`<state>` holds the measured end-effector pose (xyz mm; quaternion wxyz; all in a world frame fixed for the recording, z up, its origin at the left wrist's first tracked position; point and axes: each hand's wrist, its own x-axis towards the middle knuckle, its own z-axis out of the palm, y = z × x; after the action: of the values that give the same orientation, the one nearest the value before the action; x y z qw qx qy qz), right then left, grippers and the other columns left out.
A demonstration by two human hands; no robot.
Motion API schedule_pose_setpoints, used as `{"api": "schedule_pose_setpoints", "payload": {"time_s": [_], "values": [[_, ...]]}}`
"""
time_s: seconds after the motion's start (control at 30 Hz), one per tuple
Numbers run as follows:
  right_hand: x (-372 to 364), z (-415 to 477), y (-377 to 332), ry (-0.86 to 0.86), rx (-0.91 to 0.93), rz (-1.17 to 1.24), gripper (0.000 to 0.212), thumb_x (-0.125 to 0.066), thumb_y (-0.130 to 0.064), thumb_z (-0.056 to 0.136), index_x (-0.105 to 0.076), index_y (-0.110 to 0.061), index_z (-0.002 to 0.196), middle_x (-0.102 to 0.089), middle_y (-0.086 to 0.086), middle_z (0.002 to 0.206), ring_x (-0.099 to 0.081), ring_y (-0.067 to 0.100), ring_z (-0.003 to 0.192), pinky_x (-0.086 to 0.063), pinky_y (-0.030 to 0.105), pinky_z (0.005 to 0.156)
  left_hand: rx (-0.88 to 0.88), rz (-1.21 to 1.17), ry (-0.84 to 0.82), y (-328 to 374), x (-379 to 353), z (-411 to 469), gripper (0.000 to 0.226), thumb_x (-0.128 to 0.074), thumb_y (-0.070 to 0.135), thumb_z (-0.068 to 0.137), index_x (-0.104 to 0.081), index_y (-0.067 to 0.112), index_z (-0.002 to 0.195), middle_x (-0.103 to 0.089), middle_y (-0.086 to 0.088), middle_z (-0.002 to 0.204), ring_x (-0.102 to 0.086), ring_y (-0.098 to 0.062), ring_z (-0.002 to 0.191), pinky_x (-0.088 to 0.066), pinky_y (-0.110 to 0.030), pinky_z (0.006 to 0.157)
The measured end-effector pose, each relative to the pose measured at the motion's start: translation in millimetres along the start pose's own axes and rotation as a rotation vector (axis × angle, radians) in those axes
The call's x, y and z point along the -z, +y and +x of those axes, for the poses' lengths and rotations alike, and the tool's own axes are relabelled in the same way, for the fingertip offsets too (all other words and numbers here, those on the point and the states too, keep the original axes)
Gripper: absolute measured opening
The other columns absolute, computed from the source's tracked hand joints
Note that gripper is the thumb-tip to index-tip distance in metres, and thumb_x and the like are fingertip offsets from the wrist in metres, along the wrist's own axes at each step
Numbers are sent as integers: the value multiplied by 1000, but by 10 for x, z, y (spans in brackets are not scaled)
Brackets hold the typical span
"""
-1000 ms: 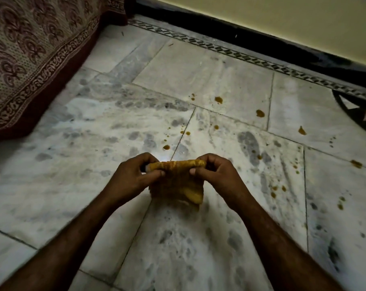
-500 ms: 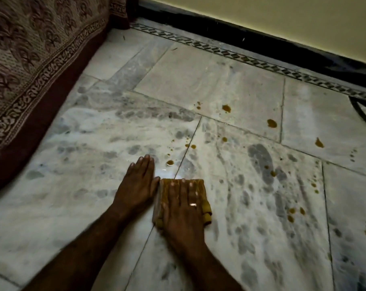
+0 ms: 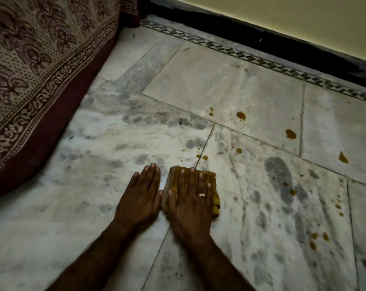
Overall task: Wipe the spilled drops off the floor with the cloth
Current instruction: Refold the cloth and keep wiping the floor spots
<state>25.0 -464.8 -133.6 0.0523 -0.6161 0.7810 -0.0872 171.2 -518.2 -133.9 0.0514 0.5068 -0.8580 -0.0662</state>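
A folded yellow-brown cloth (image 3: 214, 198) lies flat on the marble floor (image 3: 73, 206). My right hand (image 3: 190, 200) presses on it with straight fingers; a ring shows on one finger. My left hand (image 3: 141, 196) rests flat on the bare floor just left of the cloth, thumb touching its edge. Brown spilled drops (image 3: 205, 157) sit right ahead of the cloth near a tile joint. More drops (image 3: 290, 134) are scattered farther ahead and to the right, and several small ones (image 3: 313, 245) lie at the lower right.
A patterned bedcover (image 3: 41, 70) hangs down to the floor on the left. A dark skirting (image 3: 261, 38) and a yellow wall (image 3: 282, 13) run along the back, with a patterned tile border in front.
A second ago both hands held the cloth up, pinched at its top. They set it on the floor. The right hand has since slid it slightly forward toward the nearest drops.
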Motion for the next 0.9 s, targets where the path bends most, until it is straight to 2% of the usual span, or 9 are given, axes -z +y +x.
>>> {"api": "schedule_pose_setpoints", "payload": {"time_s": [0.1,0.2,0.3,0.4,0.5,0.6,0.73,0.8,0.9], "values": [[-34,-155,325,17,215,-62,67,-34,-51,101,-25,-21,161,-21,10,168,-18,31,156,-18,54,122,8,2,14,-26,13,-15,63,-23,34,99,-26,2,154,-21,-14,163,-22,-28,151,-18,-46,121],[-28,-13,484,37,167,-72,69,-33,-53,101,-22,-22,161,-19,8,169,-17,29,156,-19,54,122,-11,6,21,-22,-2,-11,62,-26,33,99,-32,1,152,-28,-15,161,-28,-29,149,-22,-47,119],[-33,348,169,36,59,-39,67,-32,-49,101,-21,-21,161,-18,11,168,-16,32,156,-20,57,123,-6,11,32,-29,-29,0,62,-28,33,98,-32,1,151,-28,-16,161,-28,-29,149,-24,-48,118],[-94,384,63,76,179,-34,61,-36,-45,103,-28,-24,160,-23,10,167,-18,32,155,-19,55,124,-21,26,30,-45,-30,-2,64,-30,31,95,-33,-2,150,-29,-19,160,-29,-32,148,-24,-49,117],[-105,81,450,71,332,-69,62,-34,-48,103,-22,-29,161,-18,4,170,-15,26,157,-15,51,125,-12,-13,30,-58,-15,-5,64,-31,30,95,-31,-1,151,-26,-17,161,-27,-30,150,-23,-48,119],[-52,129,714,61,229,-88,63,-29,-50,103,-19,-29,162,-19,4,169,-17,27,156,-11,50,126,-3,-12,20,-32,-10,-5,63,-31,30,96,-32,0,151,-28,-16,161,-27,-29,149,-24,-48,118],[-24,652,273,4,106,-35,63,-27,-48,103,-10,-28,161,-12,9,170,-7,32,157,-10,55,125,-2,-9,37,-35,-11,14,63,-32,30,95,-33,-1,151,-29,-17,160,-29,-30,149,-25,-49,118],[-35,635,110,16,179,-10,62,-33,-45,104,-18,-26,161,-17,9,169,-10,33,157,-15,56,125,0,-10,36,-39,-12,15,66,-33,30,94,-31,-2,151,-27,-18,161,-27,-31,149,-24,-49,118],[-40,240,344,26,368,-32,64,-40,-46,102,-22,-29,161,-21,5,169,-15,26,157,-19,52,124,-14,-9,35,-57,-14,0,66,-33,30,92,-33,-3,150,-28,-19,160,-29,-32,148,-25,-50,117]]}}
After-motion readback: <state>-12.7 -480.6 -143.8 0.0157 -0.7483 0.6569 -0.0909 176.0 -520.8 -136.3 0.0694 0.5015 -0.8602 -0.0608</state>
